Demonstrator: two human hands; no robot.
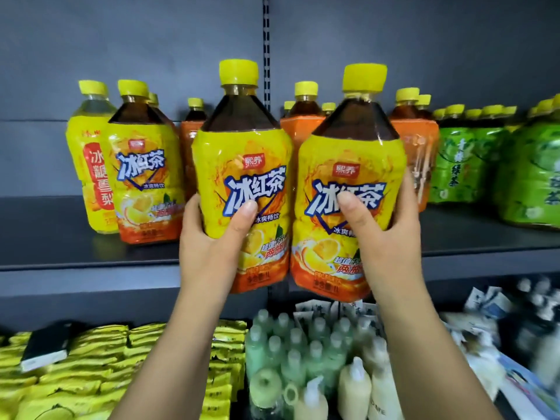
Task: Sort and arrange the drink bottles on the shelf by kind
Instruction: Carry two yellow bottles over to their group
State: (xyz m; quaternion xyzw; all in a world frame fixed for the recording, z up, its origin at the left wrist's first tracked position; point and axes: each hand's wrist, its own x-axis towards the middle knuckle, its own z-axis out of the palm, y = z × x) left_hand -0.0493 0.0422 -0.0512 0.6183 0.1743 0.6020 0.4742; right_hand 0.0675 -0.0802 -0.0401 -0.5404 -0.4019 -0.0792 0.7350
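Observation:
I hold two yellow-labelled iced black tea bottles side by side in front of the dark shelf [60,234]. My left hand [209,247] grips the left tea bottle [242,153]; my right hand [385,234] grips the right tea bottle [351,159]. On the shelf at the left stand a pale pear drink bottle [88,159] and another iced tea bottle [142,165]. Orange-labelled tea bottles [303,125] stand behind my two bottles. Green tea bottles [457,162] fill the right end.
A slotted upright post [266,56] divides the grey back panel. Below lie yellow snack packets [75,368], a black box [45,344], small green bottles [291,344], cream pump bottles [363,386] and blurred white packages [491,310].

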